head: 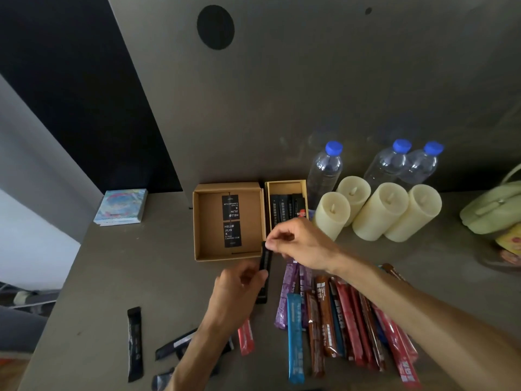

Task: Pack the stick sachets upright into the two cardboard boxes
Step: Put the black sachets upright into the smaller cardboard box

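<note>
Both hands hold one black stick sachet (265, 266) just in front of the boxes: my right hand (298, 241) pinches its top end, and my left hand (239, 289) grips its lower part. The wide cardboard box (200, 221) holds no sachets and shows only black labels on its floor. Beside it on the right, the narrow cardboard box (284, 185) holds several black sachets standing upright. Loose coloured sachets (332, 320) in purple, blue, brown and red lie fanned out under my right forearm. More black sachets (134, 342) lie at the lower left.
Several cream pillar candles (377, 210) and three blue-capped water bottles (324, 167) stand right of the boxes. A small colourful booklet (121, 206) lies at the table's left corner. A green bag (496, 213) sits at the right edge. The table's left edge drops away.
</note>
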### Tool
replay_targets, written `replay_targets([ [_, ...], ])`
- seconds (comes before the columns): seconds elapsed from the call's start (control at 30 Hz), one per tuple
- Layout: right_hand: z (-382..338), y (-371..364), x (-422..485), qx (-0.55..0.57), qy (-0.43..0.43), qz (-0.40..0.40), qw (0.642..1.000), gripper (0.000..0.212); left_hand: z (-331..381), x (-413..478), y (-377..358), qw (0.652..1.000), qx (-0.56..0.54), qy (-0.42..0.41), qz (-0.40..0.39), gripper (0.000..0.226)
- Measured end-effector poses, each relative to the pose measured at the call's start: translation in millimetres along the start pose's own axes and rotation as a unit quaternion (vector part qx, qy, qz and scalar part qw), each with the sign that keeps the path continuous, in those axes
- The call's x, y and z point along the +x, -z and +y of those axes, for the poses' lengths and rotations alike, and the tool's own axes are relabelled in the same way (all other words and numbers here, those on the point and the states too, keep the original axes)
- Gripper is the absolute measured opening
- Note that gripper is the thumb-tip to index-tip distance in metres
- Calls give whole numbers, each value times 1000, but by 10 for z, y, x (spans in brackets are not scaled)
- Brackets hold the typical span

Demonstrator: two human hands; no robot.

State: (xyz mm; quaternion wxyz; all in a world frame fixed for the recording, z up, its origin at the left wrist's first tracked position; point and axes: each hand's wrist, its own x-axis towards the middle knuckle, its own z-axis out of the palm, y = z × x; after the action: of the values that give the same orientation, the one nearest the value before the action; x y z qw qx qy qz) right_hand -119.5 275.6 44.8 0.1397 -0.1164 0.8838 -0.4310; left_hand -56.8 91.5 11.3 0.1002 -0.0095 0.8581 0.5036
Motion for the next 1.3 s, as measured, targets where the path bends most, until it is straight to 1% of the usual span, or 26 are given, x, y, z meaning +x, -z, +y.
replay_targets([
  [0.1, 45, 149, 32, 28, -42, 39, 998, 6, -67, -27, -59, 999, -10, 26, -18, 14],
  [0.17, 74, 269, 91, 32, -71, 62, 995, 8, -98, -41, -81, 999, -8, 37, -14, 18],
  [0.27, 104, 475, 228, 19, -103, 96, 990, 11, -130, -57, -90, 999, 4, 41, -5, 20],
  [0.33, 94, 614, 339, 3, -108, 118, 987, 14, -150, -86, -85, 999, 11, 49, -12, 19],
  [0.4, 77, 728, 445, -34, -105, 133, 985, 17, -195, -107, -70, 998, 18, 58, -10, 18],
  [0.53, 90, 801, 600, -85, -101, 110, 985, 16, -272, -132, -29, 997, 18, 77, 3, 16],
  [0.73, 175, 666, 689, -152, -98, 83, 980, 17, -343, -159, -12, 996, 34, 83, 6, 16],
  [0.87, 233, 604, 697, -192, -97, 90, 972, 19, -352, -170, 0, 996, 46, 73, 6, 17],
  [0.97, 247, 574, 697, -222, -87, 99, 966, 12, -389, -168, 40, 997, 51, 56, 17, 13],
  [1.07, 258, 563, 695, -251, -71, 103, 960, 6, -449, -143, 156, 997, 55, 47, 0, 14],
  [1.13, 266, 559, 693, -262, -66, 105, 957, 6, -514, -127, 280, 996, 75, 53, 1, 16],
  [1.2, 272, 551, 685, -278, -62, 107, 953, 11, -591, -115, 441, 993, 106, 57, 19, 18],
  [1.23, 276, 544, 680, -287, -57, 107, 950, 14, -621, -115, 524, 990, 128, 59, 22, 17],
  [1.3, 269, 523, 675, -305, -50, 109, 945, 18, -670, -138, 674, 980, 189, 69, -1, 10],
])
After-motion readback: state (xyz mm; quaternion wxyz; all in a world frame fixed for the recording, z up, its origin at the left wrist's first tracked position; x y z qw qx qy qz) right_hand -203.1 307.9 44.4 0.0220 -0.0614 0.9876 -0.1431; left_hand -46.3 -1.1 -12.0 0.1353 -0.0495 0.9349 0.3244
